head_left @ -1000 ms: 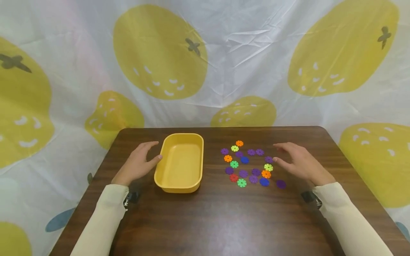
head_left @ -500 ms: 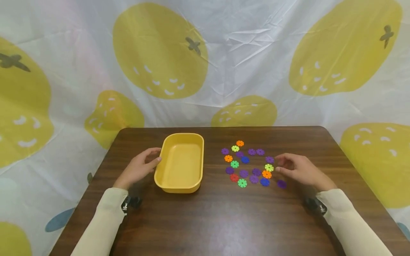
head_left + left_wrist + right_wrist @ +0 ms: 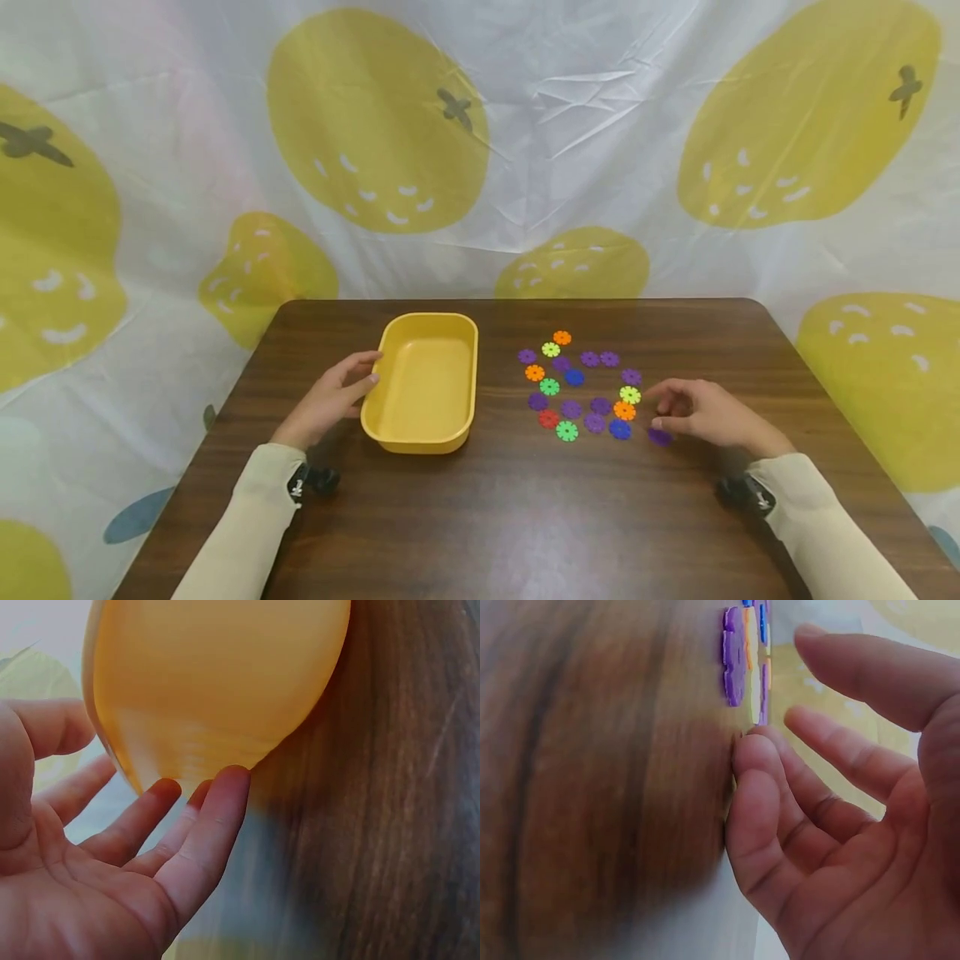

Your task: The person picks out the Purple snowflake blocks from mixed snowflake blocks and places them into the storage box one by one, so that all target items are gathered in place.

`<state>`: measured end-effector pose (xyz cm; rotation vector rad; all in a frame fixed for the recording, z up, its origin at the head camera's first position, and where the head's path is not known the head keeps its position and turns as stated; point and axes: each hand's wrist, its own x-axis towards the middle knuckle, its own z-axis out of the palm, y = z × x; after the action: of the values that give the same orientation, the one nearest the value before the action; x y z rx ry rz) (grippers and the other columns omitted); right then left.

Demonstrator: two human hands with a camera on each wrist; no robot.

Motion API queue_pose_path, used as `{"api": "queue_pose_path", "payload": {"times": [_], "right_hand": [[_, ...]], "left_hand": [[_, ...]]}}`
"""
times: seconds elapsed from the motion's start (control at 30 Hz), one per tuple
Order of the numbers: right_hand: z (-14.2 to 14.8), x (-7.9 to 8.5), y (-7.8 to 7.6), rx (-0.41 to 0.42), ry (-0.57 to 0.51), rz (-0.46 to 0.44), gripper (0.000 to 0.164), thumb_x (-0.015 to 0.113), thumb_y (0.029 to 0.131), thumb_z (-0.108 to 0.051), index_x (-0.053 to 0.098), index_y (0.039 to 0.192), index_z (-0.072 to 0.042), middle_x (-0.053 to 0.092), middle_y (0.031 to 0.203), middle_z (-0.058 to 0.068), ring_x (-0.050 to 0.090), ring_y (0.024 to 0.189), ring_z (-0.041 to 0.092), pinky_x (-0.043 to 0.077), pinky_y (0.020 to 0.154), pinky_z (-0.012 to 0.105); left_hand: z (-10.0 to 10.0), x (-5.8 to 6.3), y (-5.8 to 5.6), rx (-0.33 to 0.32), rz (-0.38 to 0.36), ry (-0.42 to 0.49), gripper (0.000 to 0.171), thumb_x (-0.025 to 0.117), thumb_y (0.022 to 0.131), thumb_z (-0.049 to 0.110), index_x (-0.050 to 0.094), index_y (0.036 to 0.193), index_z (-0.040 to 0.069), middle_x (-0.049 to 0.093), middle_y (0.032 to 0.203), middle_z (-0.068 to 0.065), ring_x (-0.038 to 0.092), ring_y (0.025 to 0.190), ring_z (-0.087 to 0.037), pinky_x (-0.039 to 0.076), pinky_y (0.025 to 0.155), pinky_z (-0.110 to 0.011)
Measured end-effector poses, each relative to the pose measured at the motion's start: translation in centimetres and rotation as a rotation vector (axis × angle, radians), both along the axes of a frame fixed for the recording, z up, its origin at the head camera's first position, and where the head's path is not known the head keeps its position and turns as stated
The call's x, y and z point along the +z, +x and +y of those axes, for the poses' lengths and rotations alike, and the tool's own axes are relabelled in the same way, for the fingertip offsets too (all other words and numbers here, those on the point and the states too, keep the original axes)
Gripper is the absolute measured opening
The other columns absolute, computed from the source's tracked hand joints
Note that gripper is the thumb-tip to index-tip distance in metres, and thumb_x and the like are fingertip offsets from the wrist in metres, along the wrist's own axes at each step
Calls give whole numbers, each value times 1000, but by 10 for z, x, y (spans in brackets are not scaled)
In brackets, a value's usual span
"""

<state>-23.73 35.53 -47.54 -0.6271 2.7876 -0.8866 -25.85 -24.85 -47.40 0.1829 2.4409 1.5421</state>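
Note:
A yellow plastic tray sits on the table, left of the middle. My left hand is at its left side, thumb at the rim; in the left wrist view the loosely bent fingers reach the tray's outer wall. To the right lies a scatter of flat notched flower discs, among them a red disc and a green disc. My right hand is low beside them, fingers bent and thumb apart, the thumb tip overlapping a purple disc. In the right wrist view nothing is between the fingers and the thumb.
The brown wooden table reaches back to a hanging white cloth printed with yellow fruit. Several other discs, such as an orange disc and a blue disc, lie flat and spread out between the tray and my right hand.
My right hand has come down and toward me, from beside the upper right discs to the lone purple disc. The left hand has shifted slightly toward the tray, which has stayed put.

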Motion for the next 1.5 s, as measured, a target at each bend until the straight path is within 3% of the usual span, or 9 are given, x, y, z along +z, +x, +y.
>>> {"api": "queue_pose_path", "payload": {"times": [0.27, 0.6, 0.83, 1.03, 1.23, 1.5], "right_hand": [[-1, 3, 3, 13, 29, -71, 37, 91, 83, -30, 75, 112, -13, 71, 96, -2, 61, 84, 11, 53, 72, 24], [-5, 0, 3, 40, 33, -67, 24, 89, 86, -22, 69, 98, -16, 67, 86, -6, 57, 75, 8, 50, 65, 23], [-5, -2, 0, 65, -19, -42, 22, 82, 92, -16, 70, 110, -15, 69, 90, -6, 59, 79, 6, 53, 68, 24], [-12, 5, -7, 26, -88, -96, 15, 78, 96, -14, 73, 110, -14, 69, 82, 1, 60, 60, 11, 55, 54, 28], [-24, 13, -17, 2, -125, -82, 18, 76, 99, -19, 71, 116, -12, 68, 80, 5, 59, 52, 15, 54, 48, 32], [-42, 27, -29, 0, -151, -34, 20, 74, 102, -25, 71, 118, -14, 71, 86, 13, 61, 56, 19, 54, 53, 30]], "left_hand": [[0, -2, 0, -4, -12, 24, 52, 56, 112, 25, 42, 161, 18, 42, 162, -21, 60, 132, -42, 64, 91, -46], [-1, -4, 2, -8, -20, 61, 52, 55, 112, 22, 40, 162, 17, 39, 165, -21, 62, 129, -42, 65, 88, -46], [1, -3, 2, -6, -20, 78, 52, 55, 112, 21, 40, 162, 16, 39, 165, -21, 63, 129, -42, 65, 89, -46], [1, -1, 0, -5, -19, 82, 52, 54, 112, 21, 40, 162, 16, 39, 164, -21, 62, 130, -42, 65, 89, -46], [-1, -1, 1, -6, -32, 86, 51, 53, 112, 22, 40, 162, 17, 40, 163, -21, 61, 131, -43, 65, 90, -47], [-2, -6, 0, -14, -42, 82, 52, 54, 112, 24, 40, 162, 18, 41, 162, -21, 60, 131, -42, 65, 91, -47]]}}
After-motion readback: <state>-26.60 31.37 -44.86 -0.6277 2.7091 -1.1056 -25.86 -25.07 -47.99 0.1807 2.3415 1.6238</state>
